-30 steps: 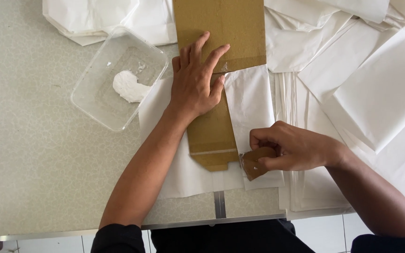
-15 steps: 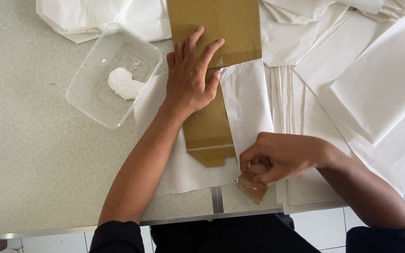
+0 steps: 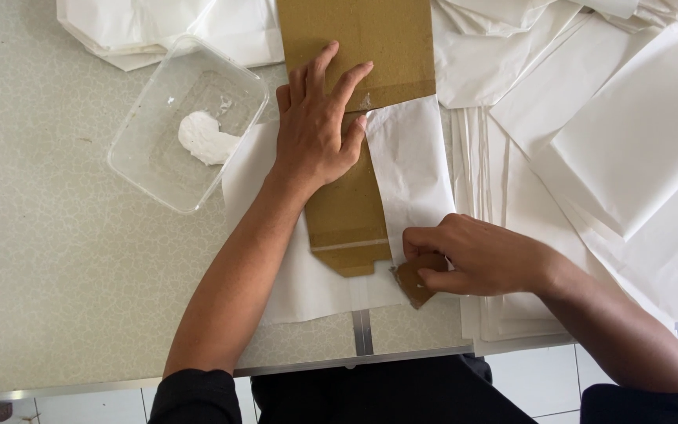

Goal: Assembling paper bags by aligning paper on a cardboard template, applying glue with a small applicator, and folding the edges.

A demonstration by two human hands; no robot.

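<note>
Clear tub [image 3: 151, 169] of white paste [image 3: 204, 138]

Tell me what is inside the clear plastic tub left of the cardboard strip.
The clear plastic tub holds one lump of white paste near its middle, with a few small smears on the floor around it. The walls are transparent, so nothing inside is hidden; the rest is bare.

A matt brown cardboard template [image 3: 351, 212] lies on thin, smooth white paper sheets [image 3: 629, 141], beside a glossy clear plastic tub [image 3: 151, 169] on the speckled, matt tabletop [image 3: 56, 275].
</note>
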